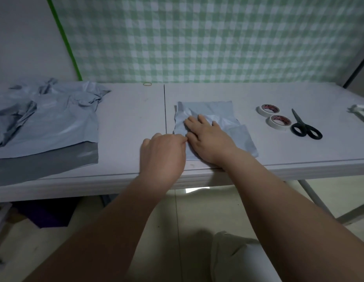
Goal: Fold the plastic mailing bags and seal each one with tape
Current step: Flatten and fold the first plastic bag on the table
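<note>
A folded light-blue mailing bag (219, 110) lies on the white table (128, 123) near its front edge. My right hand (205, 137) lies flat on the bag, fingers spread, pressing it down. My left hand (162, 153) is at the bag's left edge with its fingers curled, pinching that edge close to my right thumb. Two rolls of white tape (270, 110) (280, 122) sit to the right of the bag. A loose pile of unfolded light-blue bags (48, 119) lies at the table's left end.
Black-handled scissors (304, 127) lie right of the tape rolls. A rubber band (147, 84) rests at the table's back edge. A green checked cloth (197, 37) hangs behind the table. Something white (360, 110) shows at the far right edge. A seam (164, 106) splits the tabletop.
</note>
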The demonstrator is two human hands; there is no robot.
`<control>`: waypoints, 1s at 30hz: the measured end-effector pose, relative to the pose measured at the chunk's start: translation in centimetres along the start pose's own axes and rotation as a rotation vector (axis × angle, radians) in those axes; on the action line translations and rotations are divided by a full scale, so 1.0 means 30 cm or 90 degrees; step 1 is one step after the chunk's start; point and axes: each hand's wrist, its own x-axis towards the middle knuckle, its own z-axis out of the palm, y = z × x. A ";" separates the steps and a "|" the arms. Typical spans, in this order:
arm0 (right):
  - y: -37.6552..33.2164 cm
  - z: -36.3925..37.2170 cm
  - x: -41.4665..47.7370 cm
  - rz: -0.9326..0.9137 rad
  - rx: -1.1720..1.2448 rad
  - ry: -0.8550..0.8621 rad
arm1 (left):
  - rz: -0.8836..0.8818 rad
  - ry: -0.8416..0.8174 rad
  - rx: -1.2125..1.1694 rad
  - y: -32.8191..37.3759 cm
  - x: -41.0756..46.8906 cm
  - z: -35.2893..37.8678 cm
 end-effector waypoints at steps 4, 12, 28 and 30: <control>-0.003 0.000 -0.004 0.036 0.054 0.140 | 0.021 0.028 -0.004 -0.011 0.000 0.002; 0.034 -0.035 -0.044 0.127 -0.061 0.162 | 0.082 0.003 0.016 -0.031 -0.011 0.013; 0.118 -0.074 -0.068 0.327 -0.059 0.151 | 0.132 -0.091 -0.016 -0.038 -0.016 0.006; 0.129 -0.082 -0.072 0.343 -0.029 0.153 | 0.139 -0.100 -0.012 -0.038 -0.017 0.001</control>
